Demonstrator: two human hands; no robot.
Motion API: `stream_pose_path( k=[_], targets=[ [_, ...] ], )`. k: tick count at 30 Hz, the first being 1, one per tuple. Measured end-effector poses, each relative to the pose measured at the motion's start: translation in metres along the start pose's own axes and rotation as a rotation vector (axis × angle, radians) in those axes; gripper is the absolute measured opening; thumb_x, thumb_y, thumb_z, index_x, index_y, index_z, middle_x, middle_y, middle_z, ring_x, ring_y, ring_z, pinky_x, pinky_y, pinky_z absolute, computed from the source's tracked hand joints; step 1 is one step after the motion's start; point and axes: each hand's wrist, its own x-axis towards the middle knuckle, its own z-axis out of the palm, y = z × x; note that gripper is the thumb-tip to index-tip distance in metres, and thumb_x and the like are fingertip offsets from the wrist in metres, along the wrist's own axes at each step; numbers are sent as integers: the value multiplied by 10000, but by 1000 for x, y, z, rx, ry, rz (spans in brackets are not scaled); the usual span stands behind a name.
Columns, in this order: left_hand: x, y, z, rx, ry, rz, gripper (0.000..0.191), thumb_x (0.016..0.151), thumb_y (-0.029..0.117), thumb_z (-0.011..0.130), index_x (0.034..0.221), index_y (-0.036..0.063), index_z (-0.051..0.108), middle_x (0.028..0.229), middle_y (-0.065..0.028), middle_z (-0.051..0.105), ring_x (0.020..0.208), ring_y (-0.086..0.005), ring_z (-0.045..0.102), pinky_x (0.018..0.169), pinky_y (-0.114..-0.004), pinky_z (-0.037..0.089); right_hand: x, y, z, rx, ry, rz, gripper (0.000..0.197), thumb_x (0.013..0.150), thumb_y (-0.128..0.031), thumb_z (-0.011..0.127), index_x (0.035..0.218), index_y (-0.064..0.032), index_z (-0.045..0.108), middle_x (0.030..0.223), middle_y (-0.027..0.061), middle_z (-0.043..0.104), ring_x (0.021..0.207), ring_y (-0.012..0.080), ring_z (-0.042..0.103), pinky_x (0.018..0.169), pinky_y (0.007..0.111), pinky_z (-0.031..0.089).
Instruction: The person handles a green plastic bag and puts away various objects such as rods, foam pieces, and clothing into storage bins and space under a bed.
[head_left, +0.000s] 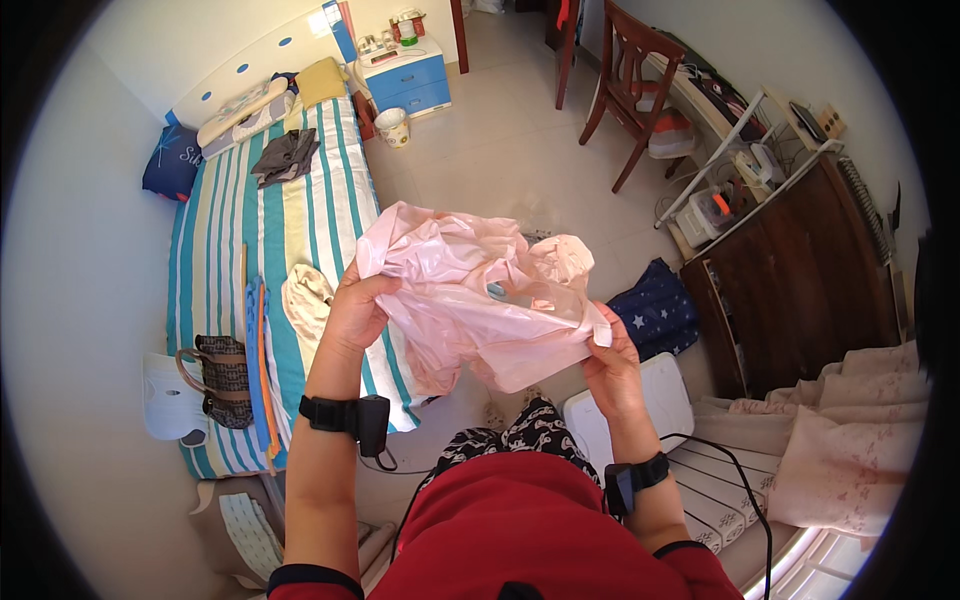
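A thin, shiny pink plastic bag (480, 292), crumpled and see-through in places, is stretched in the air between both hands. My left hand (360, 304) grips its left edge, thumb on top. At the lower right, my right hand (611, 367) pinches a corner of the bag between thumb and fingers. A gap in the middle of the plastic lets the floor behind show through. Each wrist wears a black strap with a small device.
Left stands a bed (225, 277) with a striped cover, bearing a dark folded garment (286, 157), a cream cloth (306, 296) and a patterned handbag (227, 379). Right are a wooden chair (637, 90), a dark blue starry bag (656, 315) and a white lidded box (664, 390). A black cable (739, 469) hangs by my right arm.
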Motion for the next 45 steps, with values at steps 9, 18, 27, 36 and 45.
stream_pose_path(
  k=[9,18,27,36,45],
  targets=[
    [6,-2,-6,41,-33,-124,484,732,-61,561,1208,0,499,1110,-108,600,987,-233,598,858,-342,483,-2,-27,-7,-34,33,-110,449,837,31,531,1271,-26,433,1157,67,561,1039,150,547,938,304,415],
    [20,1,3,-88,-99,-110,484,743,-52,511,1224,-7,483,1098,-112,601,967,-232,600,855,-345,476,-25,-33,-2,-643,-488,429,383,840,-71,587,1218,-47,528,1111,34,589,987,110,551,850,270,450],
    [-1,26,49,47,-373,-206,603,628,-111,463,1225,-28,492,1097,-119,601,1025,-229,574,890,-308,447,53,-24,-11,-1177,-155,-31,619,725,-203,744,1263,-22,499,1239,169,536,1118,248,524,939,340,408],
    [-13,111,54,173,-446,3,595,634,-135,456,1217,-31,505,1129,-124,597,1033,-211,575,913,-298,434,126,1,8,-1026,-374,-102,291,780,-85,674,1064,-34,630,1052,98,652,963,164,596,845,299,459],
    [-6,157,35,553,35,288,496,744,-64,488,1235,5,500,1106,-79,605,991,-151,565,890,-261,423,148,-112,43,-726,-93,-356,141,862,-129,636,973,-44,660,831,-14,651,682,32,529,608,186,433]
  ],
)
